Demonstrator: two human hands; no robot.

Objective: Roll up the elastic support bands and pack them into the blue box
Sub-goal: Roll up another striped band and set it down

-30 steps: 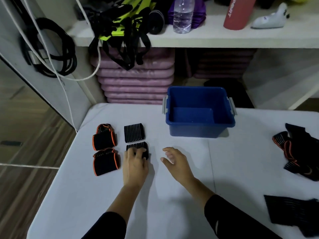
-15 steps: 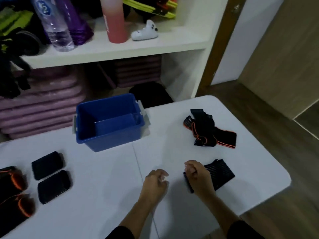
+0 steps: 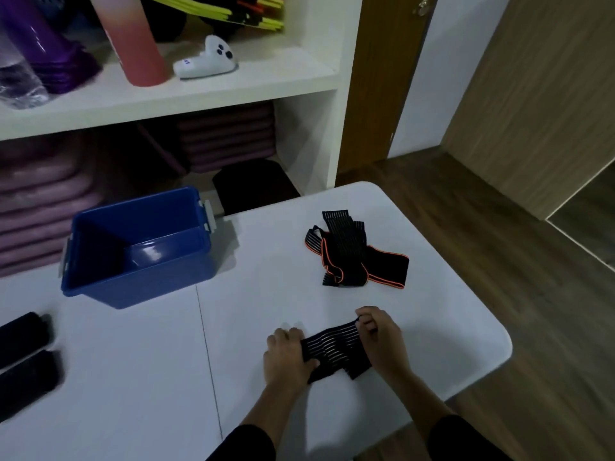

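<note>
A black ribbed elastic band (image 3: 336,351) lies flat near the front right of the white table (image 3: 253,294). My left hand (image 3: 286,359) grips its left end, and my right hand (image 3: 379,341) pinches its upper right edge. Farther back lies a loose heap of black bands with orange trim (image 3: 349,252). The blue box (image 3: 139,247) stands empty at the back, left of the heap. Two rolled black bands (image 3: 23,354) rest at the table's far left edge, partly cut off.
A white shelf unit (image 3: 186,91) behind the table carries a pink bottle (image 3: 133,38), a white controller (image 3: 208,59) and purple items; purple mats are stacked below. The table's rounded right corner (image 3: 499,341) drops to wooden floor. A dark round stool top (image 3: 253,184) sits behind the table.
My view has swung right, away from the rolled bands. Both hands moved to the flat black band at the front right and took hold of its two ends.
</note>
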